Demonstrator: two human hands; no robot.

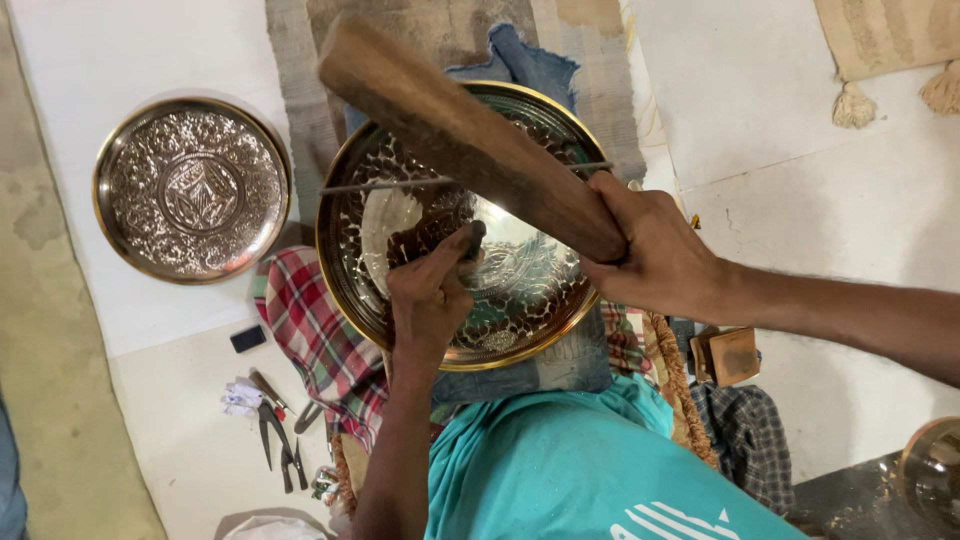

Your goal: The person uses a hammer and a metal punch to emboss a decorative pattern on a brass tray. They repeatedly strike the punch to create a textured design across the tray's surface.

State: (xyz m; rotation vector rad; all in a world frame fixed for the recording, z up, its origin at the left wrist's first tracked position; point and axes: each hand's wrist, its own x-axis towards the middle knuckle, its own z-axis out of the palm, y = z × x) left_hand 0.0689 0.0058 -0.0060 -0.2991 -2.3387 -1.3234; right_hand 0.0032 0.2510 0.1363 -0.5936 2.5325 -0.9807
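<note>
Two round shiny metal plates with patterns, one long brown wooden stick, one thin metal rod, two hands, one small black block.

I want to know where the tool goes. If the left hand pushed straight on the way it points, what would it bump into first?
Most likely the big engraved brass plate. The left hand holds a thin punch with its tip aimed at the plate's shiny middle, seemingly touching already, though depth is hard to judge. The wooden mallet in the right hand sits above.

Colours and patterns of the metalwork and cloth.
Gold-rimmed, dark-patterned engraved plate; silver embossed plate with central diamond motif; red-green plaid cloth; brown wooden mallet.
</note>
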